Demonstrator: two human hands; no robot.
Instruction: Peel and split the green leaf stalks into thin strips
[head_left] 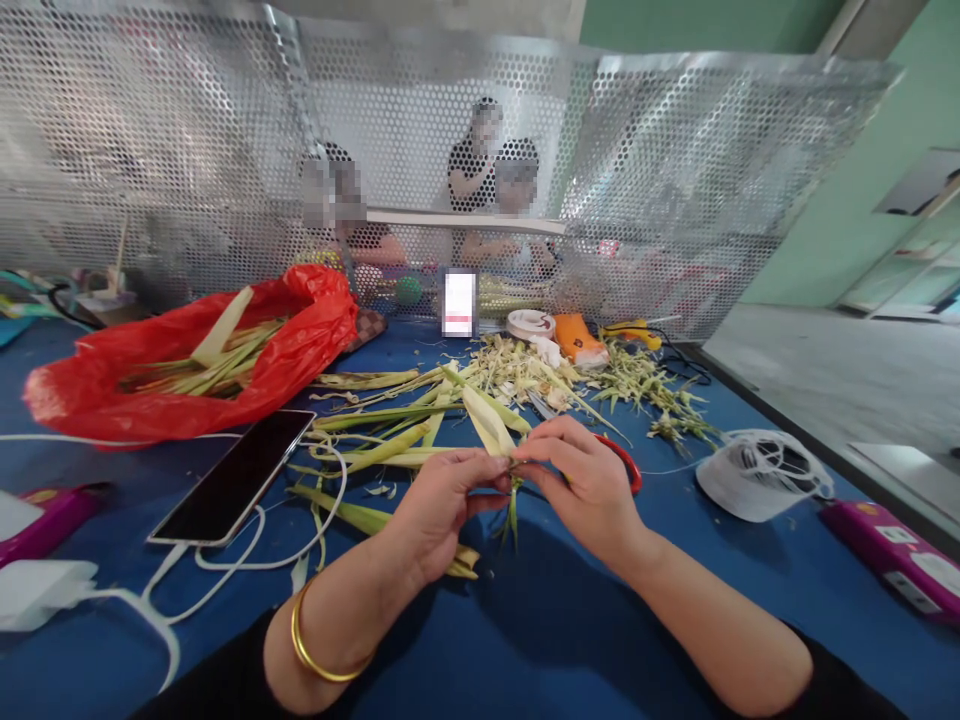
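A pale corn husk [487,422] stands up between my hands, its narrow green strips hanging below the fingers. My left hand [446,505], with a gold bangle at the wrist, is closed in a pinch on the husk's lower end. Touching the same spot from the other side, the closed fingers of my right hand [581,490] grip the husk too. Part of the grip is hidden by the fingers. Red-handled scissors [634,468] lie partly hidden behind my right hand. A thin white line runs from there toward a spool of white string [757,475].
Husk strips [390,450] and a heap of scraps [517,372] cover the blue table's middle. A red plastic bag [300,350] holds more husks. A phone [236,480] trails a white cable at left. Behind a perforated screen [675,170] people sit and stand.
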